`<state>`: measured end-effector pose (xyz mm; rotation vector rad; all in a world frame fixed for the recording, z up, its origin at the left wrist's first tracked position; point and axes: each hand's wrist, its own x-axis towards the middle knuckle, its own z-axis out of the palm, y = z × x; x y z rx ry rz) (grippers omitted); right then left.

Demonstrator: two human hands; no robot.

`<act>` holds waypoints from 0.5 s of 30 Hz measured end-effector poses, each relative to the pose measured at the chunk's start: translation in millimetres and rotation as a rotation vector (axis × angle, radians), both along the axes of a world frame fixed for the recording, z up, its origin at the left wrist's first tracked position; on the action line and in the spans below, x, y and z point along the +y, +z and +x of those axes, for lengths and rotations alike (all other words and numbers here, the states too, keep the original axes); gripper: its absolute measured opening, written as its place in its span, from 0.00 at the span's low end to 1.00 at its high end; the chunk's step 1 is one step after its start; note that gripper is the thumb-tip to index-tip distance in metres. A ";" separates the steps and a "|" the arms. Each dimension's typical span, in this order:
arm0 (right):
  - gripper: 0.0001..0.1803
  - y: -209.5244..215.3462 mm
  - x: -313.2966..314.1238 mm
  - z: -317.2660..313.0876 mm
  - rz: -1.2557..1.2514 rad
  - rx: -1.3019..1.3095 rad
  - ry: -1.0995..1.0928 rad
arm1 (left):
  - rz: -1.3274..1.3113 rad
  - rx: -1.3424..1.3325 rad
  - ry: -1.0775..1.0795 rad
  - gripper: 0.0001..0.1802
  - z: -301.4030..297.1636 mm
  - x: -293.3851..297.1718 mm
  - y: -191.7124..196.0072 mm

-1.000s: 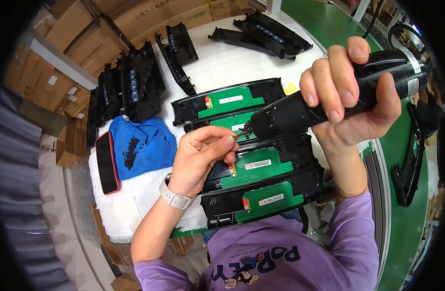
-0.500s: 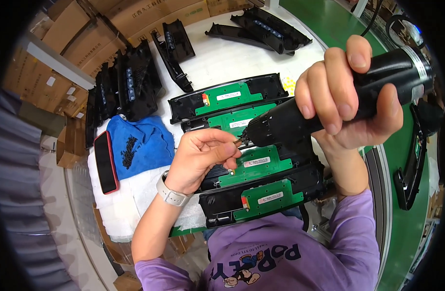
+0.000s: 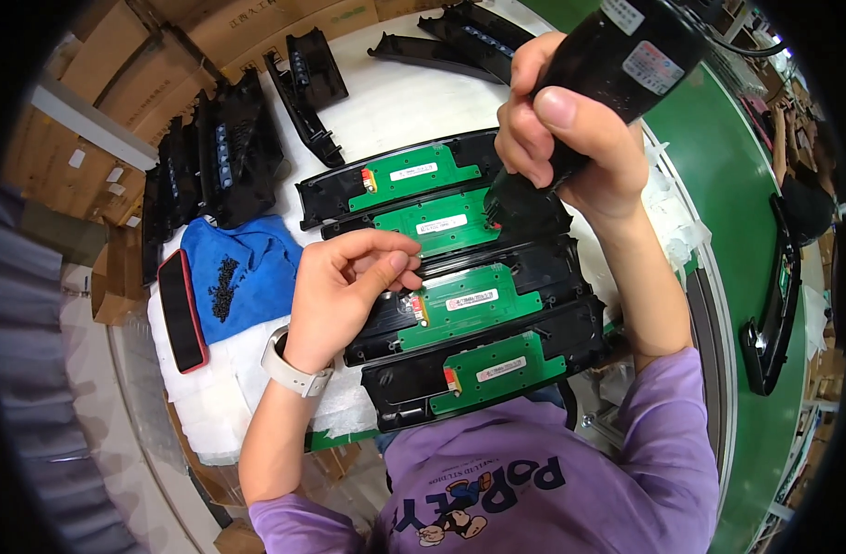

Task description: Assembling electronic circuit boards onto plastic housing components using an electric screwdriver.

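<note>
My right hand (image 3: pixel 584 138) is wrapped around a black electric screwdriver (image 3: pixel 626 60), which tilts down to the left. Its tip meets the right end of the second green circuit board (image 3: pixel 441 223) from the back, which lies in a black plastic housing. Over the left side of that same board hovers my left hand (image 3: pixel 344 286), its fingers curled and thumb pressed in; what they may hold is too small or hidden to see. Three similar housings with green boards lie around it: one behind (image 3: pixel 414 174), two in front (image 3: pixel 469 300) (image 3: pixel 497 369).
Small black screws (image 3: pixel 224 288) are heaped on a blue cloth (image 3: pixel 268 277), with a red-edged phone (image 3: pixel 181 309) beside it. Black housings (image 3: pixel 234 152) stand at the left and more (image 3: pixel 469 42) lie at the back. Cardboard boxes (image 3: pixel 155 83) line the far left. Another person (image 3: pixel 806 175) is at far right.
The screwdriver has swung from beside my left fingers down onto the second board, its handle rising. My left hand has drawn away from its tip, leftward.
</note>
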<state>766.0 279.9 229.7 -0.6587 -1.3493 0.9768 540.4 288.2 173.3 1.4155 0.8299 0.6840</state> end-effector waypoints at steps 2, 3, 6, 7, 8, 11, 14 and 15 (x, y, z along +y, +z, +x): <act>0.13 -0.2 0.5 1.0 0.003 -0.015 -0.005 | 0.008 -0.022 0.005 0.07 0.9 -0.4 0.0; 0.13 -0.3 1.2 0.6 0.002 -0.017 -0.004 | 0.020 -0.026 0.023 0.07 0.7 -0.6 0.3; 0.14 -0.1 2.0 -0.4 0.003 -0.015 -0.005 | 0.040 -0.034 0.044 0.07 -1.8 1.2 0.4; 0.14 0.2 1.6 -0.8 0.002 -0.026 -0.011 | 0.047 -0.036 0.046 0.07 -2.6 2.2 0.3; 0.14 0.4 1.1 -1.2 0.001 -0.037 -0.017 | 0.045 -0.036 0.047 0.07 -2.5 2.6 0.4; 0.13 0.6 0.3 -2.9 -0.004 -0.042 -0.006 | 0.033 -0.031 0.083 0.07 -2.4 4.4 -0.7; 0.13 -0.2 2.8 -4.8 -0.048 -0.056 -0.003 | 0.147 0.016 0.111 0.06 -2.1 6.2 -4.8; 0.13 0.2 3.7 -6.5 -0.050 -0.057 -0.006 | 0.179 0.036 0.120 0.06 -1.5 6.9 -5.8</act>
